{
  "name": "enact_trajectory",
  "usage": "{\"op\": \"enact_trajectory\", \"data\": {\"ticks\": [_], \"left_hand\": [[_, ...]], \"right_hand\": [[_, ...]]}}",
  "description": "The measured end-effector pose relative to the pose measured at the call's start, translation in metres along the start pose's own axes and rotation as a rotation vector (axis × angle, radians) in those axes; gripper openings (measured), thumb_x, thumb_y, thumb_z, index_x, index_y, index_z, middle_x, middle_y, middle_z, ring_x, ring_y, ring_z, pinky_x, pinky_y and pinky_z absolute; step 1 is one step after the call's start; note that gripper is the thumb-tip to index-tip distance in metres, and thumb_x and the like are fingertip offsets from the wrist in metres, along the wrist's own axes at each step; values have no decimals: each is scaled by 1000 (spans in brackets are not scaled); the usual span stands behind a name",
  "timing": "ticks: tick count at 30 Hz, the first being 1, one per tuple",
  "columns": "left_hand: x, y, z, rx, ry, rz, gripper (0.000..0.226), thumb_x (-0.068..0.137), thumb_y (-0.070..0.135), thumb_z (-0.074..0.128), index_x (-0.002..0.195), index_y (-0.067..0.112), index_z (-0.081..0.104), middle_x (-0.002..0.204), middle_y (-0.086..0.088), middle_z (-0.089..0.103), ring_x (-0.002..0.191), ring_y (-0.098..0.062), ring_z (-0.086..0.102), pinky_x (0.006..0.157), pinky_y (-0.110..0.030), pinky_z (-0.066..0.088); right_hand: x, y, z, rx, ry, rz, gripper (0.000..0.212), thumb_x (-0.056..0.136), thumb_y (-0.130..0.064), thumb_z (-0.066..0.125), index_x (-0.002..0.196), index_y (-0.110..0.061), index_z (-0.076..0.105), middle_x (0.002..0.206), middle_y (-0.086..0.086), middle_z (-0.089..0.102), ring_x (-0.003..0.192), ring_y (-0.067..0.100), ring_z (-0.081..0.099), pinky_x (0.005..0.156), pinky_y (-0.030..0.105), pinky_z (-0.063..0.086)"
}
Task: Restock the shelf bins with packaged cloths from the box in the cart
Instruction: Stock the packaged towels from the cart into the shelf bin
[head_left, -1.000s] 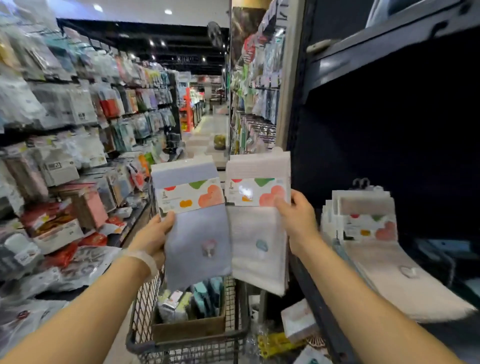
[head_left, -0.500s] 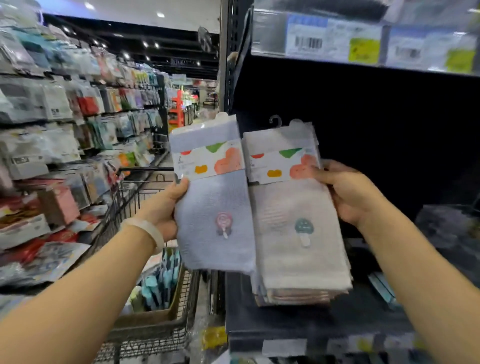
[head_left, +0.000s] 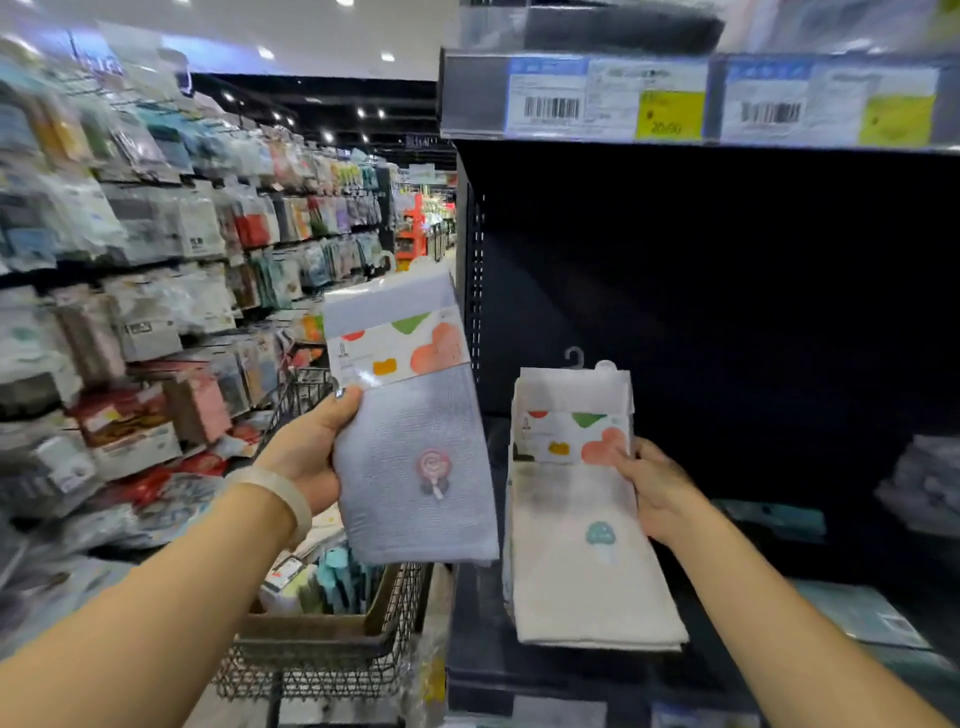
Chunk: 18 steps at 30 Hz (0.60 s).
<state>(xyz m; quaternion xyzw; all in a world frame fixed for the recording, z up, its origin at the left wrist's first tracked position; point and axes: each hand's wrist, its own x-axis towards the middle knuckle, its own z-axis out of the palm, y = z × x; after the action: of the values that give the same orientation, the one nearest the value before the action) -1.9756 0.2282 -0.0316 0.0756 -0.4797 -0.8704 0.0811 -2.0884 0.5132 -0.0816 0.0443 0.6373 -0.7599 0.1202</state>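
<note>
My left hand (head_left: 311, 452) grips a blue-grey packaged cloth (head_left: 415, 457) by its left edge and holds it upright in the air at the shelf's left end. That cloth has a lollipop motif and a colourful paper band. My right hand (head_left: 652, 491) holds a stack of cream packaged cloths (head_left: 576, 540) by its right side, low inside the dark shelf (head_left: 571, 680), with the stack's lower end lying on the shelf floor. The cardboard box (head_left: 311, 623) with more packaged goods sits in the wire cart (head_left: 311, 670) below my left hand.
A shelf edge with price labels (head_left: 649, 98) runs above the dark opening. Pale folded goods (head_left: 919, 483) lie at the shelf's right, flat packets (head_left: 862, 613) in front of them. Racks of hanging packets (head_left: 156, 291) line the aisle on the left.
The two cloths, held side by side before, have come apart. My right hand has lowered the cream stack onto the shelf. My left hand keeps the blue-grey cloth up to the left.
</note>
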Motion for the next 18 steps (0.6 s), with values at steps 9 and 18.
{"op": "enact_trajectory", "data": {"ticks": [9,18], "left_hand": [[8,-3,-5,-39,-19,-38,21,99,22,42,98,16,62,74,-3,75,62,-17,72,53,-31,59],[22,-6,-2,-35,-39,-90,17,97,20,46,99,14,62,78,-4,75,79,-20,66,72,-37,52]], "right_hand": [[3,15,9,-149,191,-109,32,82,-21,71,109,-20,55,100,5,64,87,25,64,69,36,54],[-2,5,18,-587,271,-236,31,96,-29,50,121,-11,53,105,4,55,82,12,50,72,28,41]]}}
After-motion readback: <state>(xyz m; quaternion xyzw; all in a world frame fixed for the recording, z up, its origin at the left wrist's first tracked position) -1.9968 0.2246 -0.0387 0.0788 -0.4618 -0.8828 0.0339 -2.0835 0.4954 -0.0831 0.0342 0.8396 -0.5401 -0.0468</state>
